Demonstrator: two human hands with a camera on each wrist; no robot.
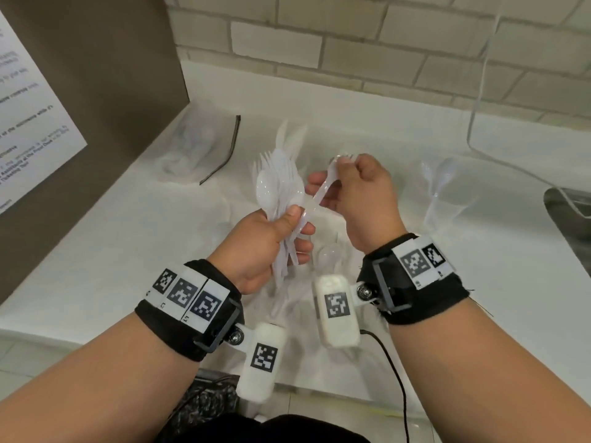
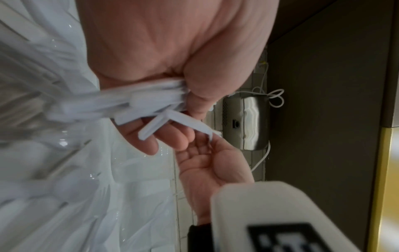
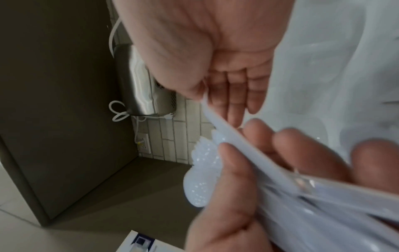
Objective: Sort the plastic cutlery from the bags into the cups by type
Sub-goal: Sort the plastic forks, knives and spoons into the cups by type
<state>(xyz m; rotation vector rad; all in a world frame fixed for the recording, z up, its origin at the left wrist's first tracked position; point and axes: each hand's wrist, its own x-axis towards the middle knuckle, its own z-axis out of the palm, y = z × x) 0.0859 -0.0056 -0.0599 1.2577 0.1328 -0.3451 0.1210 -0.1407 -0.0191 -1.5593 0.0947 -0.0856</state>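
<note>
Left hand [image 1: 259, 244] curled tight around a bundle of white cutlery [image 1: 281, 190], held above the white counter [image 1: 128, 238]. Right hand [image 1: 364, 199], just right of the bundle, pinching one fork [image 1: 323, 190] by its head. Clear cup [image 1: 444, 190] with a spoon further right of the bundle.

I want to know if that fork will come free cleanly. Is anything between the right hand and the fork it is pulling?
Nothing visible: the right hand already pinches the fork near its tines. Its handle end sits under the thumb of the left hand, against the bundle.
</note>
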